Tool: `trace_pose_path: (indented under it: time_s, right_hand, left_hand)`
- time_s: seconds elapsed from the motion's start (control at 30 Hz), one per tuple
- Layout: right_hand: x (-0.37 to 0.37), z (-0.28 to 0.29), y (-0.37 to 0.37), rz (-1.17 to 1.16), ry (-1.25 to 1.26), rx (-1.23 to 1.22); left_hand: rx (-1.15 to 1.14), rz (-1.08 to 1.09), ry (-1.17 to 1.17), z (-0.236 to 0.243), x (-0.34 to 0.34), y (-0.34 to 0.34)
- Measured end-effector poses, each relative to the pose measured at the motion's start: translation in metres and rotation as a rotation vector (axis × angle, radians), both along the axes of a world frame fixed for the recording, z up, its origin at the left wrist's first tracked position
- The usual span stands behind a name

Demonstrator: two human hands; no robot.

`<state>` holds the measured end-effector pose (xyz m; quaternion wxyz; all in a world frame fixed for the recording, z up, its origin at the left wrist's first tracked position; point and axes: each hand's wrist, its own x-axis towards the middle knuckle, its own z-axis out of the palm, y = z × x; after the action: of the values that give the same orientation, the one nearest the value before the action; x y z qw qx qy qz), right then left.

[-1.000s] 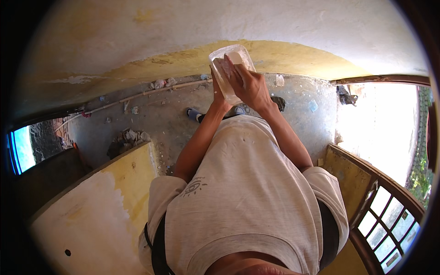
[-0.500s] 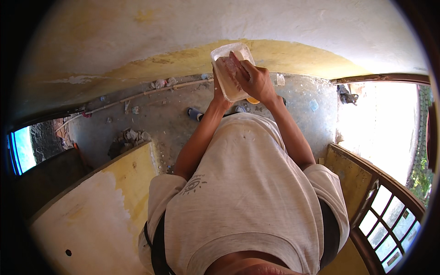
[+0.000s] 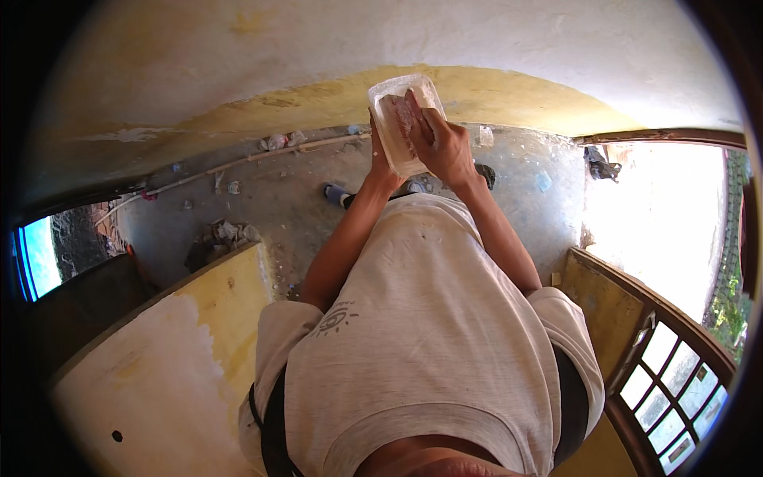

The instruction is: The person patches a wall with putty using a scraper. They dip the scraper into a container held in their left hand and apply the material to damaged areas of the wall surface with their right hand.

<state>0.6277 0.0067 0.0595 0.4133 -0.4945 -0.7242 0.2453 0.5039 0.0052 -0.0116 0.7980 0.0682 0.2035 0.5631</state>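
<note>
I hold a clear, rectangular plastic container (image 3: 395, 121) up in front of me, tilted on edge, against a yellow and white wall (image 3: 238, 71). My left hand (image 3: 377, 149) grips it from behind and below, mostly hidden by it. My right hand (image 3: 439, 145) lies on its near face, fingers pressed into the open side. What the fingers touch inside is too blurred to tell.
Below lies a grey concrete floor (image 3: 302, 199) with scattered rubble (image 3: 218, 238) and a thin pipe along the wall. A yellow and white low wall (image 3: 159, 350) stands at the left. A bright doorway (image 3: 652, 207) and a wooden window frame (image 3: 668, 366) are at the right.
The container and both hands have shifted slightly right and up. My right hand has slid further across the container's open face.
</note>
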Motion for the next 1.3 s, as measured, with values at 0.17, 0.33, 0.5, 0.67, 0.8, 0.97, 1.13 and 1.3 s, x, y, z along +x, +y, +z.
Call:
trace_pose_path:
  time_s: [0.17,0.33,0.5,0.67,0.8,0.97,1.13,1.3]
  right_hand:
    - [0.006,-0.004,0.003,0.016,-0.031,-0.038]
    - [0.010,0.003,0.013,-0.055,-0.003,0.016]
    - [0.007,0.009,0.010,-0.075,-0.004,-0.028]
    - [-0.009,0.006,-0.001,-0.043,0.003,-0.015]
    - [0.003,0.012,0.005,-0.049,-0.053,-0.064]
    - [0.009,0.016,0.003,-0.204,0.023,0.037]
    - [0.009,0.015,0.005,-0.217,0.075,-0.008]
    - [0.005,0.014,0.004,-0.065,-0.007,-0.025]
  left_hand:
    - [0.054,-0.026,-0.073,-0.006,-0.001,-0.001]
    - [0.094,-0.019,-0.009,0.003,0.000,0.000]
    - [0.078,-0.016,0.079,0.005,-0.002,0.000]
    - [0.041,-0.022,-0.036,-0.008,-0.002,0.001]
    - [0.055,-0.011,0.049,0.000,-0.005,-0.001]
    - [0.107,-0.034,0.034,0.010,-0.006,0.002]
    - [0.096,-0.028,0.056,0.014,-0.004,0.002]
    - [0.042,-0.007,0.088,0.004,-0.003,0.001]
